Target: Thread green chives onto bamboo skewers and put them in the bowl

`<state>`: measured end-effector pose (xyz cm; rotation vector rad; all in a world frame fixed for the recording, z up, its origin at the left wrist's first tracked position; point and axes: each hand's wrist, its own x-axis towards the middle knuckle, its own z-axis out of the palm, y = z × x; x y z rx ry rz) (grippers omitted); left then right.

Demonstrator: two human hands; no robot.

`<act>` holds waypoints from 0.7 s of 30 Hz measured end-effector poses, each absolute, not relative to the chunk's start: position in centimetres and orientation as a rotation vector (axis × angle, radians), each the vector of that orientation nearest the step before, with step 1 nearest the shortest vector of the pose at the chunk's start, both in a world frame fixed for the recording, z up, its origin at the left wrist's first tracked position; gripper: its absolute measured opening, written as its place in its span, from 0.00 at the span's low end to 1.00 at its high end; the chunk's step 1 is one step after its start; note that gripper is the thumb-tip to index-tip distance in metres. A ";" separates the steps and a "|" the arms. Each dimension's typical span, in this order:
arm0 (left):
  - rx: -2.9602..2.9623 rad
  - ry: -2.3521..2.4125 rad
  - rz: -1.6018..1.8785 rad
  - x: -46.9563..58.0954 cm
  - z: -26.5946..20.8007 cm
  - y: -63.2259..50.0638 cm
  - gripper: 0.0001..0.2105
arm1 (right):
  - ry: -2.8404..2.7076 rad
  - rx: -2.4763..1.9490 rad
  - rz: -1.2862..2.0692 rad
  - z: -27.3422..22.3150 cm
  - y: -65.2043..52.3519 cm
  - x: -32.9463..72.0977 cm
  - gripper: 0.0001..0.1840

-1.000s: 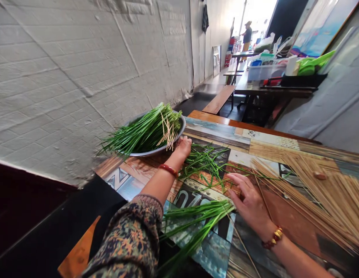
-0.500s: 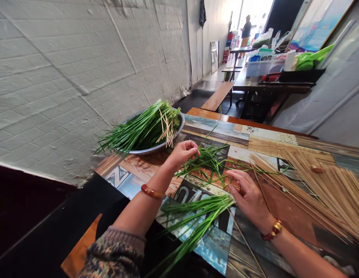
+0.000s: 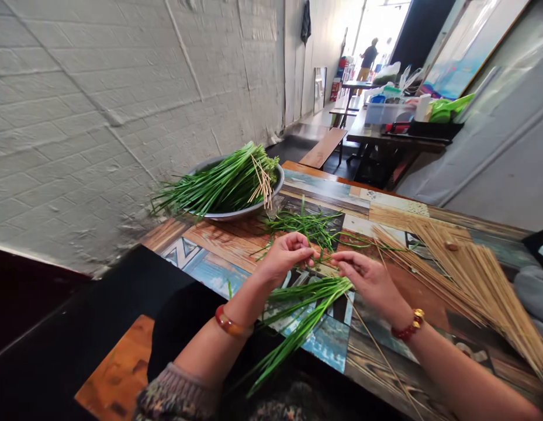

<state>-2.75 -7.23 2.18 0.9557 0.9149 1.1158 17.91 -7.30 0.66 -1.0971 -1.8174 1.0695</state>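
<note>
My left hand (image 3: 291, 256) is closed in a pinch above the table, and what it holds, if anything, is too small to make out. Facing it, my right hand (image 3: 370, 279) also has thumb and fingers pressed together, with thin bits near the tips. Below both hands lies a small bunch of garlic chives (image 3: 312, 321), its pale ends by my right hand and its leaves hanging past the table edge. Just beyond my hands is a loose heap of chive leaves (image 3: 304, 225). A thin bamboo skewer (image 3: 379, 354) lies beside the bunch.
A metal basin (image 3: 236, 216) against the wall holds a big pile of chives (image 3: 222, 181) with several short sticks (image 3: 263, 182) on top. Many bamboo skewers (image 3: 468, 275) fan out at right. A bench (image 3: 324, 147), a loaded table (image 3: 385, 137) and a person (image 3: 368, 58) stand farther off.
My left hand has come nearer and right, away from the leaf heap. My right hand has risen slightly and its fingers have closed. Their fingertips now almost meet.
</note>
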 end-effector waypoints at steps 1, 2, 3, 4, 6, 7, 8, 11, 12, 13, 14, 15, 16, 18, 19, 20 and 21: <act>0.967 0.893 1.130 -2.5 2.1 -7.6 0.16 | -1.784 -1.088 1.151 0.9 -7.7 17.1 0.14; 0.975 0.878 1.155 -2.3 1.9 -8.0 0.15 | -1.741 -1.072 1.219 1.0 -8.0 16.3 0.14; 0.978 0.873 1.184 -2.2 1.8 -8.5 0.15 | -1.697 -1.058 1.270 1.0 -8.3 15.4 0.15; 0.976 0.878 1.213 -2.2 1.6 -8.9 0.14 | -1.654 -1.061 1.294 0.9 -8.6 14.7 0.16; 0.953 0.900 1.259 -2.3 1.2 -9.7 0.14 | -1.616 -1.085 1.303 0.4 -9.0 13.6 0.18; 0.937 0.908 1.272 -2.4 0.9 -10.1 0.14 | -1.622 -1.096 1.298 0.2 -9.1 13.2 0.19; 0.921 0.912 1.284 -2.5 0.7 -10.4 0.14 | -1.641 -1.100 1.292 0.0 -9.3 12.8 0.19; 0.897 0.888 1.337 -3.1 0.2 -11.2 0.13 | -1.747 -1.106 1.218 -0.3 -9.6 12.3 0.17; 0.902 0.890 1.359 -3.3 0.1 -11.4 0.13 | -1.800 -1.115 1.147 -0.3 -9.6 12.2 0.16; 0.913 0.908 1.377 -3.6 0.0 -11.6 0.13 | -1.857 -1.126 1.048 -0.2 -9.6 12.2 0.15; 0.938 0.941 1.379 -3.9 0.0 -11.9 0.12 | -1.917 -1.131 0.932 0.0 -9.6 12.1 0.14; 0.981 0.987 1.365 -4.2 0.0 -12.2 0.11 | -1.972 -1.130 0.813 0.3 -9.6 12.0 0.13; 1.040 1.039 1.336 -4.5 0.0 -12.5 0.11 | -2.016 -1.126 0.703 0.6 -9.5 12.0 0.12; 1.185 1.107 1.239 -5.3 0.2 -13.2 0.11 | -2.085 -1.109 0.524 1.4 -9.3 12.0 0.11; 1.254 1.121 1.200 -5.7 0.3 -13.5 0.11 | -2.118 -1.096 0.452 1.8 -9.2 12.0 0.10; 1.315 1.134 1.191 -6.1 0.5 -13.8 0.11 | -2.152 -1.078 0.388 2.2 -9.1 12.0 0.10; 1.373 1.165 1.218 -6.5 0.8 -14.0 0.11 | -2.186 -1.057 0.331 2.5 -9.0 11.9 0.10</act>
